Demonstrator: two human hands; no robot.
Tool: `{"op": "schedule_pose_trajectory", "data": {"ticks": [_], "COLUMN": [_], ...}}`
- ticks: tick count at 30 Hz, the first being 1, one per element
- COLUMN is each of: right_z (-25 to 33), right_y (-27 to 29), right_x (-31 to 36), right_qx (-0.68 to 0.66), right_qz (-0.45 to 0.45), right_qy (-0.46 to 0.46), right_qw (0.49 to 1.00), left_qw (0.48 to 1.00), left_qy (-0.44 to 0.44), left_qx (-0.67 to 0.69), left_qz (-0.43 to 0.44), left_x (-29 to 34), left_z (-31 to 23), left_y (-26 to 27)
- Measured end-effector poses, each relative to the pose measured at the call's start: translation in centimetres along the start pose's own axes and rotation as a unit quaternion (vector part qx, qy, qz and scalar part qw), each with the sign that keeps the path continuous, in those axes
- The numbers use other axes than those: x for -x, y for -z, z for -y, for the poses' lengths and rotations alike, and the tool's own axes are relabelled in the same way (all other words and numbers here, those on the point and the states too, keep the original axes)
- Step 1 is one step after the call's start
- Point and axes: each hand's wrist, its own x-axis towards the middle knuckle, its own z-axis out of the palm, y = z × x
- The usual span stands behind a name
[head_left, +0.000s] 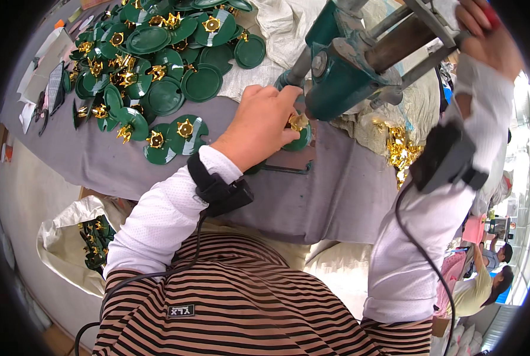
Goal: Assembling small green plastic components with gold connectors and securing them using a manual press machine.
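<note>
Just under the head of a green hand press (342,83), my left hand (259,127) pinches a gold crown-shaped piece (298,122) between thumb and fingers. The piece sits on a green plastic disc (301,140), partly hidden by the hand. At the upper right my right hand (487,38) is raised and wrapped round the press's lever handle, whose red knob (491,16) shows among the fingers. That hand is slightly blurred.
A large pile of green discs (155,40) with gold crowns covers the left of the grey-clothed table (360,196). Loose gold pieces (402,148) lie right of the press. A white sack (57,237) holding more discs stands lower left. Other people (484,273) work at far right.
</note>
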Motion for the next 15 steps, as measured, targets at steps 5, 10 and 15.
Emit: {"op": "schedule_pose_trajectory", "data": {"ticks": [5,10,15], "right_z": [4.2,1.9,4.5], "right_y": [13.5,3.7,3.9], "right_x": [11.2,31.2,24.2], "right_qx": [-0.175,0.107,0.078], "right_qz": [0.256,0.087,0.171], "right_qy": [0.068,0.071,0.121], "right_qw": [0.948,0.988,0.975], "left_qw": [0.998,0.991,0.99], "left_qy": [-0.023,0.01,0.055], "left_qx": [0.047,0.132,0.126], "left_qz": [-0.041,0.021,0.013], "left_x": [1.3,0.7,0.0], "left_z": [-0.5,-1.0,-0.5], "left_y": [1.7,0.6,-0.2]}}
